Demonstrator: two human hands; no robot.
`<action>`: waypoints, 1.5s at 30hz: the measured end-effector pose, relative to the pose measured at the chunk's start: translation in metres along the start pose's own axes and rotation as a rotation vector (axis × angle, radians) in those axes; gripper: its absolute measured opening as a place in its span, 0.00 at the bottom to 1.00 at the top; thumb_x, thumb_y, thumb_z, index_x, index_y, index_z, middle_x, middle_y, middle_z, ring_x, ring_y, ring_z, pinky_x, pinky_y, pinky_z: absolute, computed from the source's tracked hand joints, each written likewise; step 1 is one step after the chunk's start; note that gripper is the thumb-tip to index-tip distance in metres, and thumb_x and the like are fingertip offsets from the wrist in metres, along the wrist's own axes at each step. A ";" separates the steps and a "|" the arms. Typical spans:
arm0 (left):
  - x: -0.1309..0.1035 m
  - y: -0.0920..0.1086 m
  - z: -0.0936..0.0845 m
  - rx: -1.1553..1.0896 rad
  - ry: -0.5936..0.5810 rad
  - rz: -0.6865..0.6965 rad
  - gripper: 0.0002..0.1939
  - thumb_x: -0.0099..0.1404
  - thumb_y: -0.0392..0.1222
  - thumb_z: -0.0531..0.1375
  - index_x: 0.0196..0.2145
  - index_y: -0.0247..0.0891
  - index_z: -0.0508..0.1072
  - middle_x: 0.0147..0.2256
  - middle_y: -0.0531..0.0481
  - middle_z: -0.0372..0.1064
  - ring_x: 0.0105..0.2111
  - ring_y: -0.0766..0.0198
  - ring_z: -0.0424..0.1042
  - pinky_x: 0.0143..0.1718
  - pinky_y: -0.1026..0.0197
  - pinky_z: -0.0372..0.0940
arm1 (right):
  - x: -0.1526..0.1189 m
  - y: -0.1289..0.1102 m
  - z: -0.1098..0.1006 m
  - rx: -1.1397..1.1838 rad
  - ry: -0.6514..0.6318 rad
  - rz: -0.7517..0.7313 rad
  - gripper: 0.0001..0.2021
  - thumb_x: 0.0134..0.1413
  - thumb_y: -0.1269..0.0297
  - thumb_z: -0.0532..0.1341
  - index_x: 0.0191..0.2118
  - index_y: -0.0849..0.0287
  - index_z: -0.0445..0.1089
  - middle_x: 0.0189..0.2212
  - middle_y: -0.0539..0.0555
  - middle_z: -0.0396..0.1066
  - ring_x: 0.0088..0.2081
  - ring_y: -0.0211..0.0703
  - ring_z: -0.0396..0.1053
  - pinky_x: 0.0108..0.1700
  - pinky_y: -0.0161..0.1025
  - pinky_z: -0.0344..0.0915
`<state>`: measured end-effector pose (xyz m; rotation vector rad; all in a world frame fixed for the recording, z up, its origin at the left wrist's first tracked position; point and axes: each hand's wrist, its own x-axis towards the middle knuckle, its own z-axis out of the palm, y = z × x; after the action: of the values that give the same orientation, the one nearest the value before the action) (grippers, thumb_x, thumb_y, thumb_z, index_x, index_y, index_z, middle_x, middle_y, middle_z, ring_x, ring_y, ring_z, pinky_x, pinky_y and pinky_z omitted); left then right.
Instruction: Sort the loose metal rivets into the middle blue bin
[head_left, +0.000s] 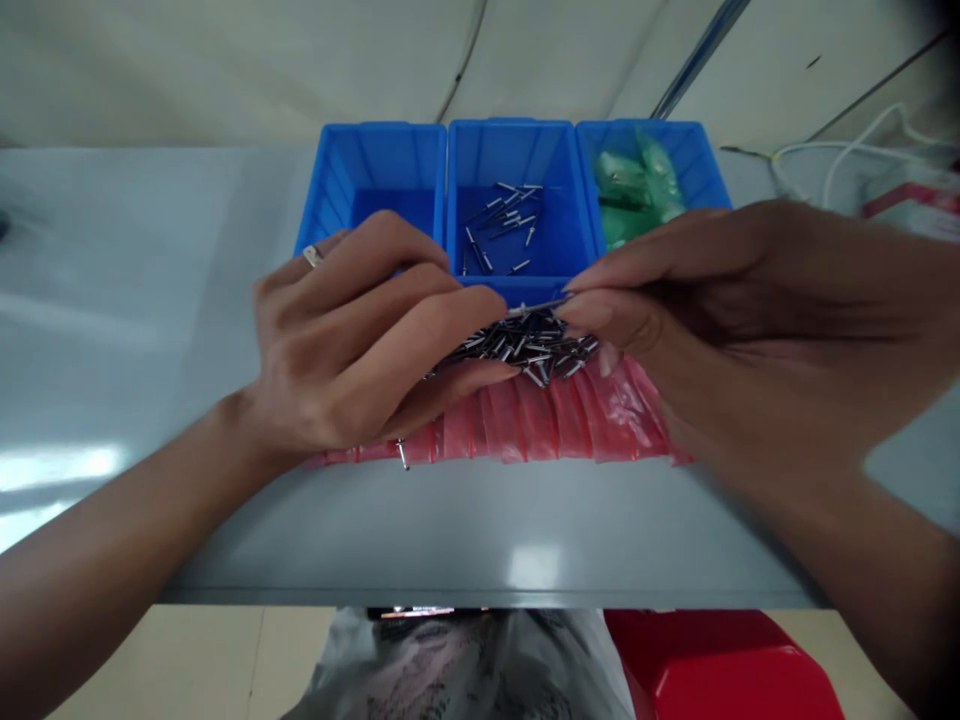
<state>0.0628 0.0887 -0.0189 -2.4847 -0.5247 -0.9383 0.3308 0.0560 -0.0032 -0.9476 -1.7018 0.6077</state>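
Rivet (pixel 541 306): slim and metallic, it lay almost level above the pile, its tip up at about 2 o'clock, between the two hands.
Right hand (pixel 750 300): came in from 3 o'clock; its grip was closed, thumb and forefinger pinching the rivet's thin end.
Left hand (pixel 360 335): at 9 o'clock, fingers bent (a ring on one), forefinger tip by the rivet's other end; thumb and forefinger stood apart, and whether this grip held anything could not be told.
Pile of rivets (pixel 536 350): at 6 o'clock, just below.
Pink plastic (pixel 517 425): beyond the pile toward 6 o'clock, with a stray rivet (pixel 403 455) at its edge, toward 8 o'clock.
Middle bin (pixel 517 145): 12 o'clock, blue, with scattered rivets inside.
Left bin (pixel 382 155): 11 o'clock, blue, partly hidden.
Right bin (pixel 694 155): 1 o'clock, blue, holding green bags (pixel 634 185).
Desk (pixel 487 530): grey, beneath everything.
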 end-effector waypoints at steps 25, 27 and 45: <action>-0.001 -0.005 0.002 0.036 0.091 -0.140 0.07 0.76 0.37 0.59 0.50 0.36 0.75 0.46 0.44 0.81 0.45 0.49 0.82 0.45 0.43 0.74 | 0.016 0.016 -0.001 0.056 0.091 -0.001 0.10 0.70 0.69 0.71 0.51 0.48 0.86 0.41 0.43 0.88 0.33 0.34 0.82 0.30 0.34 0.77; -0.001 -0.005 0.003 0.047 0.082 -0.115 0.06 0.76 0.37 0.60 0.49 0.36 0.74 0.45 0.45 0.81 0.44 0.50 0.83 0.42 0.45 0.75 | 0.014 0.020 -0.004 -0.140 -0.074 -0.215 0.09 0.74 0.67 0.68 0.52 0.48 0.85 0.42 0.43 0.88 0.36 0.34 0.84 0.34 0.34 0.79; -0.002 -0.006 0.005 0.047 0.036 -0.099 0.09 0.73 0.37 0.65 0.50 0.39 0.76 0.44 0.50 0.81 0.42 0.49 0.85 0.38 0.46 0.80 | 0.002 0.025 0.000 -0.756 -0.345 -0.722 0.09 0.77 0.72 0.62 0.49 0.55 0.81 0.43 0.48 0.83 0.41 0.40 0.80 0.36 0.40 0.76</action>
<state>0.0610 0.0954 -0.0219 -2.4141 -0.6562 -0.9946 0.3381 0.0716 -0.0214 -0.6449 -2.4700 -0.4133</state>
